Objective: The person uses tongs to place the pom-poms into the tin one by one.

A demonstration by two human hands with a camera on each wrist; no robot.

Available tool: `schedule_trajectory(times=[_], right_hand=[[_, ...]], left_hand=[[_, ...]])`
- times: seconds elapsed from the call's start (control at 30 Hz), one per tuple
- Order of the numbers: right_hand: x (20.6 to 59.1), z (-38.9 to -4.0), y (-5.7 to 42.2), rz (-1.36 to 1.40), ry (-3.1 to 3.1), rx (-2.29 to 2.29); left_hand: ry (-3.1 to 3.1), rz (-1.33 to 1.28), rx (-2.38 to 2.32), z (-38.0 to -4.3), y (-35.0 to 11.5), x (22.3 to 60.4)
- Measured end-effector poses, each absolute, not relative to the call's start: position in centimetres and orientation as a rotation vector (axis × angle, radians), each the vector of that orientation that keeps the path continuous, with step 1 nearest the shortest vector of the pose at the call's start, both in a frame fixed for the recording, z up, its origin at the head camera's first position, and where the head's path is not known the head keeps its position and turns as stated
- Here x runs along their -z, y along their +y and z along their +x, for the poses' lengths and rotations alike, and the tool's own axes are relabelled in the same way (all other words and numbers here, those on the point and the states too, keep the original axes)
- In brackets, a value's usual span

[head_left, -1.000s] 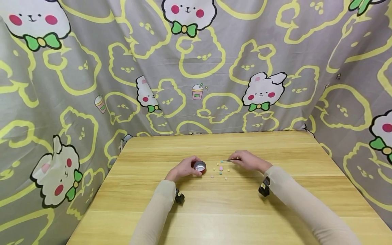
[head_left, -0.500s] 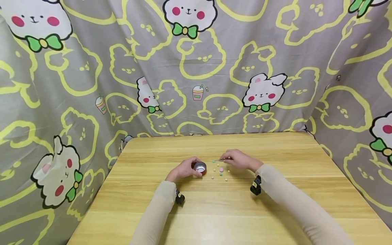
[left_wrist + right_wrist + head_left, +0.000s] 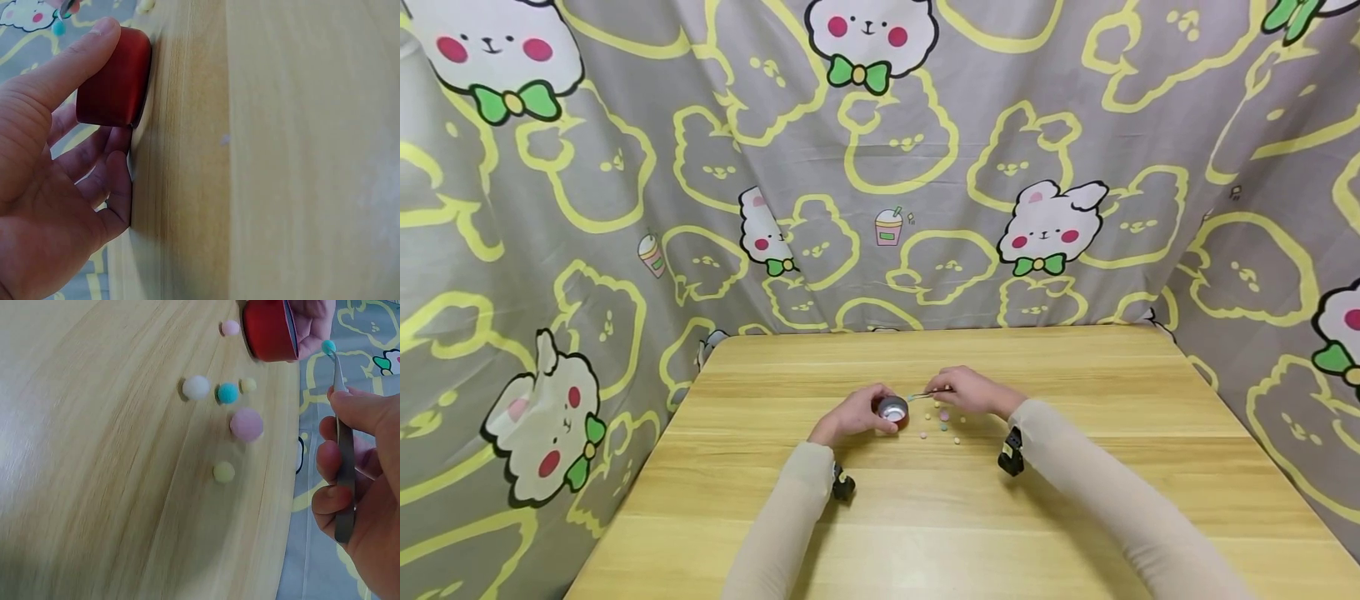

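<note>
My left hand point(image 3: 855, 412) grips a small round red tin point(image 3: 119, 81) from its left side, thumb on one wall and fingers around the other. The tin stands on the table with its silvery inside facing up. In my right hand point(image 3: 970, 390) a pair of metal tweezers point(image 3: 345, 469) is pinched between thumb and fingers. Their tips hold a tiny turquoise pom-pom point(image 3: 329, 347), raised above the table close to the tin's right rim. Between the hands lie several loose pom-poms, among them a larger pink one point(image 3: 247, 425), a turquoise one point(image 3: 228, 393) and a white one point(image 3: 196, 387).
The wooden table point(image 3: 910, 517) reaches back to a grey curtain point(image 3: 820, 167) with cartoon prints, which also hangs along both sides. Pale yellow pom-poms point(image 3: 224, 472) and a small pink one point(image 3: 230, 327) lie right of the tin.
My right hand has moved left, carrying the tweezers and the turquoise pom-pom from beyond the loose pom-poms to beside the tin. The left hand and tin have stayed in place.
</note>
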State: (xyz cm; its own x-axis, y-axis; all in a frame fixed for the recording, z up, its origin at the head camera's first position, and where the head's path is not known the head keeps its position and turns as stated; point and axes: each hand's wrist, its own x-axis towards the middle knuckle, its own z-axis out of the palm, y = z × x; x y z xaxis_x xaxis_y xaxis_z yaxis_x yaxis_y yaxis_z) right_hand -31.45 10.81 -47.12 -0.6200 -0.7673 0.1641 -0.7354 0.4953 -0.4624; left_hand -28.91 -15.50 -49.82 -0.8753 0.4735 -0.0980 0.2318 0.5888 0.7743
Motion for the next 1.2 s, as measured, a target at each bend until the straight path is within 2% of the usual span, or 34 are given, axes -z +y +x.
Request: schedule_trajectory(times=[0.87,1.2], right_hand=[[47.2,-31.2,8.2,-1.317,2.626,0.745],[47.1,-31.2,7.8,-1.23,2.644,0.736]], left_hand=[[2.517,0.585,-1.177,-28.9,-15.2,49.7],[2.522,0.58,-1.17,-29.0,-15.4,49.7]])
